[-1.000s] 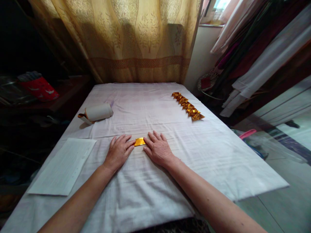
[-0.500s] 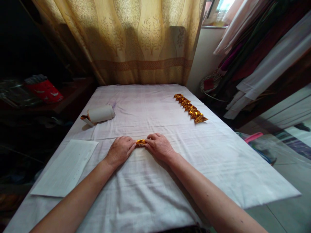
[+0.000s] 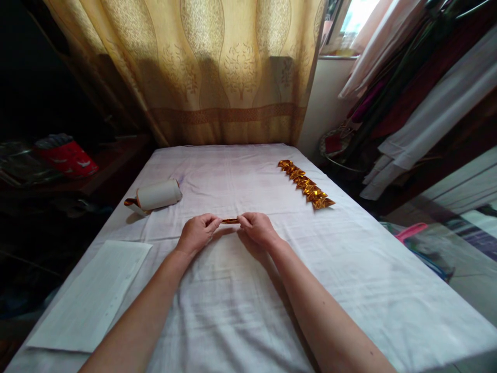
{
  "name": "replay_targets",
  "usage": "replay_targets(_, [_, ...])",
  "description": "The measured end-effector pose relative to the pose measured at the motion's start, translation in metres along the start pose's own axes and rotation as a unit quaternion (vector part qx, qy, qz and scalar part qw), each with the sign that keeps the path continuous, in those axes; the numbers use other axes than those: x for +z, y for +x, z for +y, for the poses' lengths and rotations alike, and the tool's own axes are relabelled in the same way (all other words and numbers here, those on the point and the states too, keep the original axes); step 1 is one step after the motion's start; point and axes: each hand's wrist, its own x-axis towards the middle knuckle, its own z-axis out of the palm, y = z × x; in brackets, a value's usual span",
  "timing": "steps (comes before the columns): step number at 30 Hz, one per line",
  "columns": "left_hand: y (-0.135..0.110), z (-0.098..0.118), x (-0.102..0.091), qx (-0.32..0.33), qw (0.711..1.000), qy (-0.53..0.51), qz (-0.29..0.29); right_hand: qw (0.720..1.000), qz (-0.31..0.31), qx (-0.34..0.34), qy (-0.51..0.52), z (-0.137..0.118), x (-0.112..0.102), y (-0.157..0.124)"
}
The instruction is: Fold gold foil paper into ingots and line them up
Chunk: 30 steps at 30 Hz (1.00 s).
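Note:
A narrow folded strip of shiny gold foil paper [image 3: 230, 221] is stretched between both hands, just above the white cloth. My left hand [image 3: 197, 231] pinches its left end between thumb and fingers. At the other end my right hand [image 3: 258, 228] has a like pinch on it. Fingertips cover both ends of the strip, so only its middle shows. Farther back on the right lies a row of folded gold foil pieces [image 3: 305, 185], pointed along its edges. To the left rests a roll of paper [image 3: 159, 195], white outside with gold at its loose end.
White cloth covers the table [image 3: 233, 321]. A white paper sheet [image 3: 93, 295] lies at the front left. Behind the table hangs a gold curtain [image 3: 233, 67]. Clothes [image 3: 419, 103] hang at the right, and a red container [image 3: 68, 155] stands on a dark surface at the left.
Both hands have lifted the gold foil strip off the cloth and turned it, so it now shows as a thin edge. The camera view has tilted slightly upward.

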Motion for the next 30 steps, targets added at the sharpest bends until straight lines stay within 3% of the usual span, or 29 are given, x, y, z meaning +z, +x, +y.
replay_targets(6, [0.027, -0.01, 0.022, -0.053, 0.99, -0.124, 0.052, 0.995, 0.05, 0.001, 0.09, 0.013, 0.01, 0.029])
replay_targets(12, [0.032, -0.017, 0.036, -0.078, 0.972, -0.192, 0.111, 0.981, 0.067, -0.021, 0.182, 0.023, 0.021, 0.036])
replay_targets(20, [0.025, -0.018, 0.039, -0.071, 0.973, -0.187, 0.115, 0.941, 0.089, 0.003, 0.327, 0.03, 0.025, 0.038])
replay_targets(30, [0.021, -0.009, 0.038, -0.045, 0.987, -0.076, 0.135, 0.942, 0.145, -0.037, 0.3, 0.029, 0.031, 0.036])
